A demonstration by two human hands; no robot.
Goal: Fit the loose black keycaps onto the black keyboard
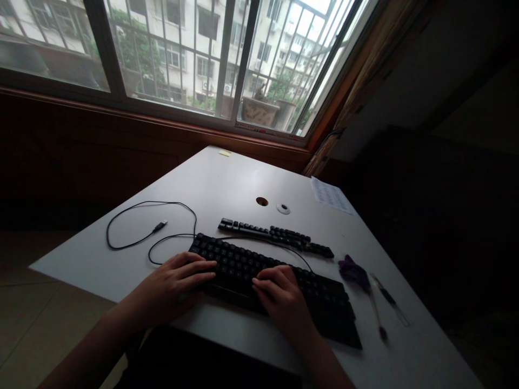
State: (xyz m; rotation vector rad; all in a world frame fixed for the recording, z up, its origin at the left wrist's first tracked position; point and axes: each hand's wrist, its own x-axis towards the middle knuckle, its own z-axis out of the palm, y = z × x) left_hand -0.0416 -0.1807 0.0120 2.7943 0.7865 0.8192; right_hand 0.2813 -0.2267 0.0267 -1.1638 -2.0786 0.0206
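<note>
A black keyboard (239, 259) lies at an angle on the white table, and its front strip shows dark with no keycaps that I can make out. My left hand (182, 278) rests over the keyboard's left end, fingers stretched flat across its top. Above the middle of the keyboard, my right hand (281, 289) has its thumb and fingertips pinched together; whatever is between them is hidden. Behind the keyboard, loose black keycaps (251, 231) sit in rows. The keyboard's black cable (152, 203) loops to the left and ends in a USB plug (160, 226).
On the right of the white table (239, 178) lie a purple cloth (354, 272), a thin brush (377, 316) and a wire keycap puller (391, 300). Farther back are a round cable hole (262, 201), its ring cover (283, 208) and a printed sheet (331, 195).
</note>
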